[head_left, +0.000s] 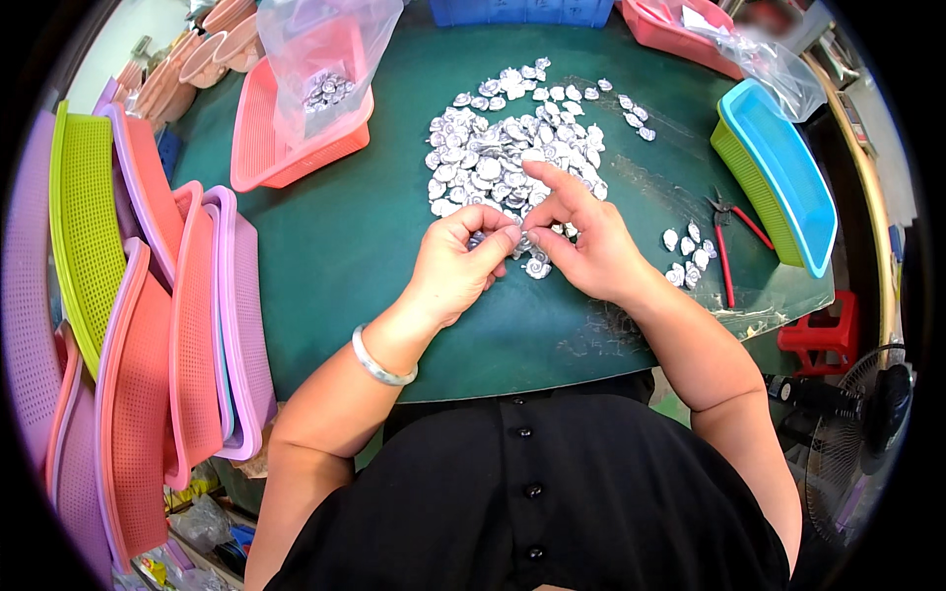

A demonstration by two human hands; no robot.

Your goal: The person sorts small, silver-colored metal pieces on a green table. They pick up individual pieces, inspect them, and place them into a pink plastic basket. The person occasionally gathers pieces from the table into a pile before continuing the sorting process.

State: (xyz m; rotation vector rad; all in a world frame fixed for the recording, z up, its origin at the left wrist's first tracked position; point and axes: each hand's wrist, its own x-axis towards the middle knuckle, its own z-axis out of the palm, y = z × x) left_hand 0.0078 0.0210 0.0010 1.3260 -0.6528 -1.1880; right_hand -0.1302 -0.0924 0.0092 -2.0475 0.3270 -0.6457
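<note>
Pinching narrowly, the thumb and forefinger of the left hand point(463, 258) held a small silvery piece point(524, 233) at the centre of the frame, its shape mostly covered. The right hand point(591, 241) met it there, forefinger raised, thumb and another finger set narrow; whether they gripped the piece could not be told. Just above lay a pile of silvery flowers point(490, 169) on the green bench point(345, 295). Red-handled pliers point(724, 268) lay at right, near a few loose flowers point(701, 259); a pink basket point(305, 167) stood upper left.
</note>
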